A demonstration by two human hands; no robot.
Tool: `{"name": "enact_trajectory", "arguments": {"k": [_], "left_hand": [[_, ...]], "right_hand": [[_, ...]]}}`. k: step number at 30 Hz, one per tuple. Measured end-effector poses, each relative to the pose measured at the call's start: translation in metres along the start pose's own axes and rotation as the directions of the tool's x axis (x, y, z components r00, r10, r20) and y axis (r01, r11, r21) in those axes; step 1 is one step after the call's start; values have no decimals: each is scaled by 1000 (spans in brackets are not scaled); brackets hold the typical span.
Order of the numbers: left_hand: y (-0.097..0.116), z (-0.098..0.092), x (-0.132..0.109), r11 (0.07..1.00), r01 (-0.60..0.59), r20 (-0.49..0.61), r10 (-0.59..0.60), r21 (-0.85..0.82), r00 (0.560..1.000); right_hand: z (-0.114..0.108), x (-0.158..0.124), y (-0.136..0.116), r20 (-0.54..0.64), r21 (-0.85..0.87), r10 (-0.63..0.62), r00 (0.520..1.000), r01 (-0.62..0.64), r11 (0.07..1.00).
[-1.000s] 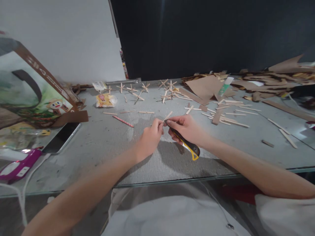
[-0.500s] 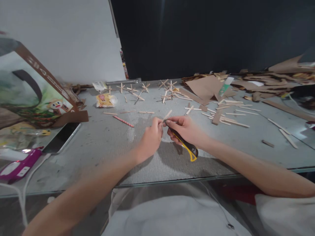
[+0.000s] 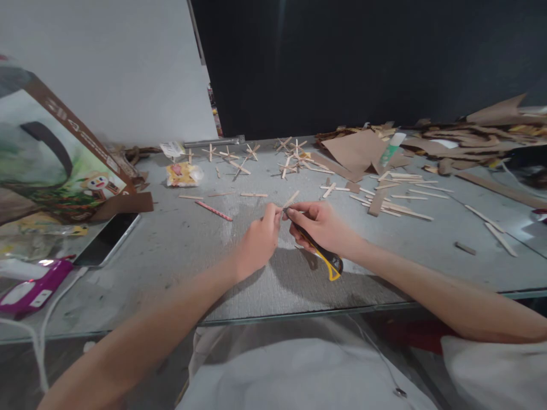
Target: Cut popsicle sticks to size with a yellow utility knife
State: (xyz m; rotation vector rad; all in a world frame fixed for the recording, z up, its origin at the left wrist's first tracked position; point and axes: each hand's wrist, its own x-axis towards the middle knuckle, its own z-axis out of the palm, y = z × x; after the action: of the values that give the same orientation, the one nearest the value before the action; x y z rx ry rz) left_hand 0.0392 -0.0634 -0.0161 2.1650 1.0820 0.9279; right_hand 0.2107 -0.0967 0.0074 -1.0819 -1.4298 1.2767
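My left hand (image 3: pixel 258 239) is closed in a pinch on a thin wooden stick (image 3: pixel 292 199) whose far end points up and to the right. My right hand (image 3: pixel 321 224) is wrapped round a black and yellow utility knife (image 3: pixel 325 258), its blade end held against the stick right next to my left fingers. Both hands hover just above the grey table top (image 3: pixel 179 250), near its middle.
Loose wooden sticks (image 3: pixel 397 199) and glued stick crosses (image 3: pixel 290 156) are scattered behind the hands. Brown cardboard scraps (image 3: pixel 356 151) pile up at the back right. A printed box (image 3: pixel 55 154), a phone (image 3: pixel 105 239), a purple packet (image 3: pixel 29 290) and a pink pencil (image 3: pixel 213 210) lie left.
Both hands stay together at the stick; the knife handle has shifted slightly up and left. Nothing else on the table has moved.
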Motion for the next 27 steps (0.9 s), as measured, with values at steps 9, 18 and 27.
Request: {"name": "enact_trajectory", "arguments": {"k": [9,18,27], "left_hand": [[-6,8,2,970,-72,-18,70,-234,997],[-4,4,-1,992,-59,-27,57,-112,998],[-4,14,4,804,35,69,7,-593,998]], "right_hand": [[1,0,4,8,-94,-85,996,85,992],[3,-2,2,-1,-112,-83,997,82,990],[1,-1,2,-11,-101,-50,999,49,994]]}}
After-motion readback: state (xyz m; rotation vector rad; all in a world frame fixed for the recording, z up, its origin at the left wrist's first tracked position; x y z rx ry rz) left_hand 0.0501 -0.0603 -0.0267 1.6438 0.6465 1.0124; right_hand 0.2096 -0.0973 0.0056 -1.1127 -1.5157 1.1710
